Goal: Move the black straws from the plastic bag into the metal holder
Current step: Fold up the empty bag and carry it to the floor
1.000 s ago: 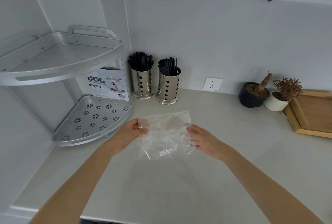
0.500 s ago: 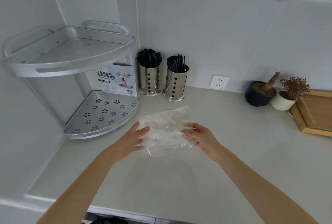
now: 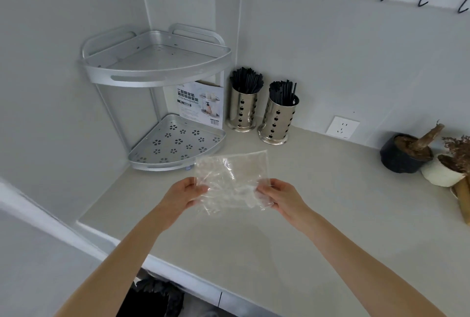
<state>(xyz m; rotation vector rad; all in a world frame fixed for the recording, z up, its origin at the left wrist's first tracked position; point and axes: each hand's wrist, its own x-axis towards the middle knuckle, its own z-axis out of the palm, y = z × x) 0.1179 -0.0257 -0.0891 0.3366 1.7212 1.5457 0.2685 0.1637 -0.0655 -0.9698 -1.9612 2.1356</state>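
Bag looks empty, pinched at its edges by left hand and right hand. Straws fill both holders. Transfer judged complete.

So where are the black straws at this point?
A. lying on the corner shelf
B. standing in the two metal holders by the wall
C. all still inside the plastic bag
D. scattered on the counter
B: the black straws stand in the two metal holders by the wall, while the plastic bag, held between the left hand and right hand, looks clear and empty.
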